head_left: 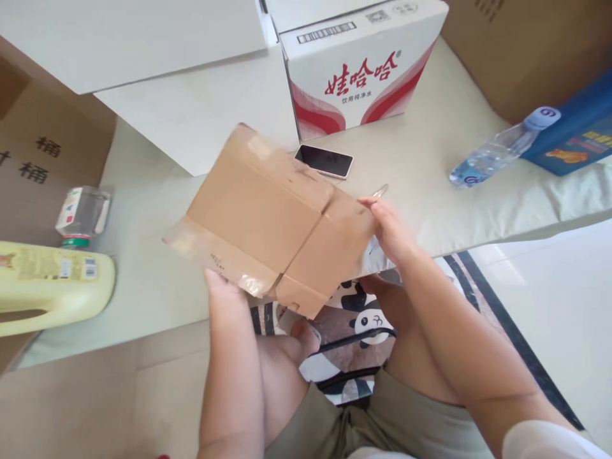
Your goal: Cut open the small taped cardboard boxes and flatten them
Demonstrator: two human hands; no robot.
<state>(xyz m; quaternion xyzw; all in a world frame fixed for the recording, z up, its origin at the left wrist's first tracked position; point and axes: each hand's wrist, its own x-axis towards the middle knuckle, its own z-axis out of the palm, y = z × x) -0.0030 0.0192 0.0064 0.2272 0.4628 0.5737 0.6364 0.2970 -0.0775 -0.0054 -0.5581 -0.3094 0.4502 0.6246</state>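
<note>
Brown cardboard [261,207], creased into panels with loose flaps, is stretched between the two hands, tilted above the near edge of the cloth-covered surface [157,255]. From where I stand, the right hand [394,236] has its fingers closed on the right-hand edge of the sheet. The left hand [224,285] meets the lower left edge, but its fingers vanish underneath, so I can't tell whether it pinches the board or merely props it up. Just past the right fingertips a slim, shiny object [380,191] pokes out, too blurred to name.

My worry is the phone [325,160], lying just beyond the cardboard's far edge, between the grips: a careless sweep of that side could shove or scrape it. The clear tape [253,285] beside the left hand looks wrinkled and could catch on skin or on the cloth. If the left hand is only propping, the sheet could sag at its creases and swing down towards the knees. A wide turn to the right might knock the water bottle [502,150], which leans well out from the right hand; the yellow jug [52,284], off to the left, seems safer.
</note>
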